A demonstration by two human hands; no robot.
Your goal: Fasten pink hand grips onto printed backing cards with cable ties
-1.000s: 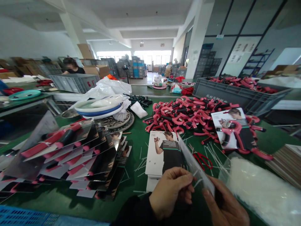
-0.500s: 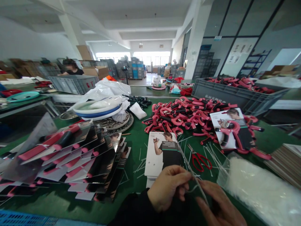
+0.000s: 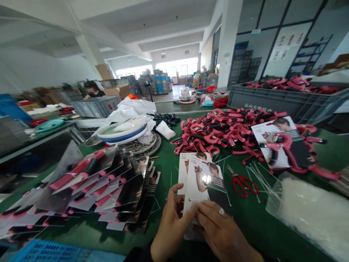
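A printed backing card is tilted up over a stack of like cards. My left hand grips its lower left edge, thumb on the front, fingers at the side and behind. My right hand, with a ring on one finger, is closed over the card's lower part, and its fingertips are partly hidden. The card shows a photo of a person with a hand grip, and small punched holes near the bottom. Right of the hands lie red-handled scissors and white cable ties.
Pink and black hand grips are heaped behind the cards, one on a card at right. Carded grips are stacked at left. A grey crate, a bag of cable ties and a blue basket surround the workplace.
The card, seen edge-on before between my hands, now faces up over the stack. My hands have come closer together on its lower part. The view has shifted slightly left.
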